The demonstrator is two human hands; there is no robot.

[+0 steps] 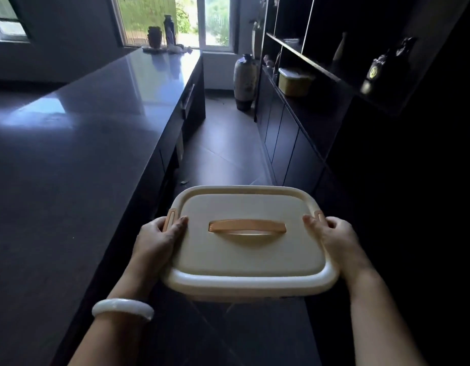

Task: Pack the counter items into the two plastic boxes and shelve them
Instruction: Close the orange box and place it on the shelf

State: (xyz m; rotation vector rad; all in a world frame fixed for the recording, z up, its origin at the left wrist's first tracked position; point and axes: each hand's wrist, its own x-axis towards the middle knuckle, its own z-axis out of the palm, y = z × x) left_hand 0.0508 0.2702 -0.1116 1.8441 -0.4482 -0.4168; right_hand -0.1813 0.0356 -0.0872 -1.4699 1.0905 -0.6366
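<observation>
Step in hand: the person is carrying the cream rectangular plastic box with a tan lid handle (248, 243) along the aisle between counter and shelving; judged from the closed lid, this is the shelving stage for this box.

Left hand: the left hand (160, 237) is grasping the box's left edge at 9 o'clock, thumb lying on the lid beside the tan side latch.

Right hand: the right hand (331, 235) is grasping the right edge at 3 o'clock, thumb on the lid beside the other latch.

Box position: it is being held level in mid-air at lower centre, clear of both counter and shelf.

Second box: a yellowish plastic box with a pale lid (294, 81) is sitting on the dark open shelving unit (315, 64) at 1 o'clock, apparently shelved already.

Next move: it is likely calling for a turn toward 1 to 2 o'clock and a level slide onto the shelf ledge, near the yellowish box, with both grips kept until the base is resting.

Count, boxes: two.

Count, hands: two, both occupied.

Count, bracelets: one white bangle (123, 309), on the left wrist.

Count, counter items: the glossy dark countertop (78, 143) is showing only a small cluster of ornaments at 11 o'clock, too far off to number.

Count, floor vases: one tall ceramic vase (245, 81) at 12 o'clock.
</observation>
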